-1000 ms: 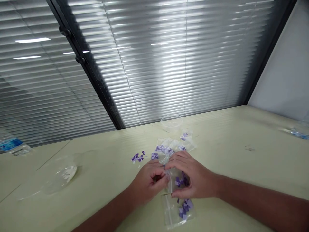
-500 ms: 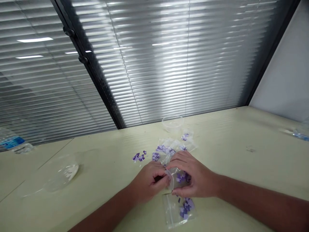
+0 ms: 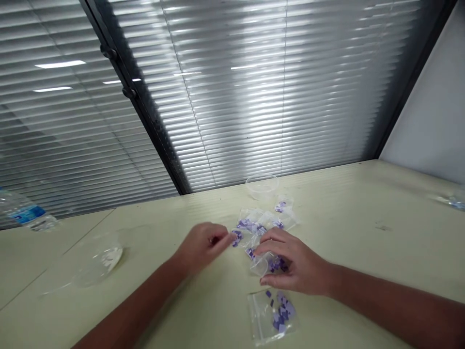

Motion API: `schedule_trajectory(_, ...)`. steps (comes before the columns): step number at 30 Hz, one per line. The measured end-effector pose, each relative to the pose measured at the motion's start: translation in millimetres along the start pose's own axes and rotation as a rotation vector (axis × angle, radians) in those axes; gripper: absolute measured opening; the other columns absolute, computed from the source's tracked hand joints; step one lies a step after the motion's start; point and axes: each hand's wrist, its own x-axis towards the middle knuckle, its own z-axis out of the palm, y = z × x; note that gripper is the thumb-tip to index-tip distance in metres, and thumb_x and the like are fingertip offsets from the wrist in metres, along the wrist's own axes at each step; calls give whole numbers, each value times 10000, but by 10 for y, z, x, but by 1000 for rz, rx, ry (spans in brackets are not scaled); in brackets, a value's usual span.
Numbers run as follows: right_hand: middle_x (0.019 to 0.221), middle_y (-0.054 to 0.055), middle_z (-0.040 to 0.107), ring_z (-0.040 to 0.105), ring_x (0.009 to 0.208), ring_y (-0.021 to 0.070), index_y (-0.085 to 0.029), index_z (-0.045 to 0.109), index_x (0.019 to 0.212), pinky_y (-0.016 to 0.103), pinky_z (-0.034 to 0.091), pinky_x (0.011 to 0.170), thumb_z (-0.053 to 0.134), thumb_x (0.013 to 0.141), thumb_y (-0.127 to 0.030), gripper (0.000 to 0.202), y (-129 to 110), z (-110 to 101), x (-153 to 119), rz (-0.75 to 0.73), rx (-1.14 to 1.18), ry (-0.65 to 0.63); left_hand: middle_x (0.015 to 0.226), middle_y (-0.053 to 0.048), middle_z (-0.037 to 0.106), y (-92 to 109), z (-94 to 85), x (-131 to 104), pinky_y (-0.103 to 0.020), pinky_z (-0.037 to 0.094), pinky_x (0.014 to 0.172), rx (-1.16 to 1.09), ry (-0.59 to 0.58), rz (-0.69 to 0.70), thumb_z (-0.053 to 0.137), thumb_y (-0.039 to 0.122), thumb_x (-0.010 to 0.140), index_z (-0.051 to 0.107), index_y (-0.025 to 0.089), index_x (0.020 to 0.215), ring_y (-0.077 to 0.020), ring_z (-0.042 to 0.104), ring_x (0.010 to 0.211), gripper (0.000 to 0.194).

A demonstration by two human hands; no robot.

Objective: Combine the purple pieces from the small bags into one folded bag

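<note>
My right hand curls around a small clear plastic zip bag with purple paper bits inside; its mouth gapes to the left. To the left, my left hand hovers low over the table with thumb and fingers drawn together; whatever they may hold is hidden. It covers the spot of a loose pile of purple bits. Below my right hand lies another zip bag, flat, with purple bits in it. Beyond both hands, several more bags of purple bits lie in an overlapping heap.
A round clear container stands at the back by the blinds. On the left are a clear plastic dish with pale bits and a water bottle. Another clear bottle shows at the right edge.
My left hand has left the mouth of the bag and moved left over the loose purple bits. My right hand stays around the bag.
</note>
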Motion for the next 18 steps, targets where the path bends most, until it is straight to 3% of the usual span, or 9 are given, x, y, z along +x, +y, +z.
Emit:
schedule_trajectory(4,1117,61,647,588,1034,223,-236,664,1210,355,472,873,854,788,-432,503,-18,-3,-6,84,24,-47,614,-37,579,-341,-239,26,-310,193,582,423,-19,-314,403,686,987,576,174,643,-145,427,536,641)
schedule_trajectory(7,1100,46,647,585,1016,214,-239,654,1208,350,469,864,846,794,-428,494,-30,-8,-10,141,36,-76,613,-66,589,-518,-228,-10,-316,178,579,493,-134,-436,294,767,972,568,175,620,-156,429,519,741)
schedule_trajectory(13,1102,56,643,576,1021,215,-222,651,1196,351,459,869,829,810,-444,480,-34,-11,-22,139,33,-80,736,-75,660,-485,-86,-58,-313,202,575,479,-198,-350,354,862,889,612,195,789,-201,519,603,722)
schedule_trajectory(18,1092,56,645,575,1017,216,-219,648,1196,353,454,866,819,821,-441,469,-31,-8,-18,143,34,-83,851,-105,683,-493,-73,-69,-321,238,605,433,-228,-340,304,729,984,623,193,895,-244,574,693,630)
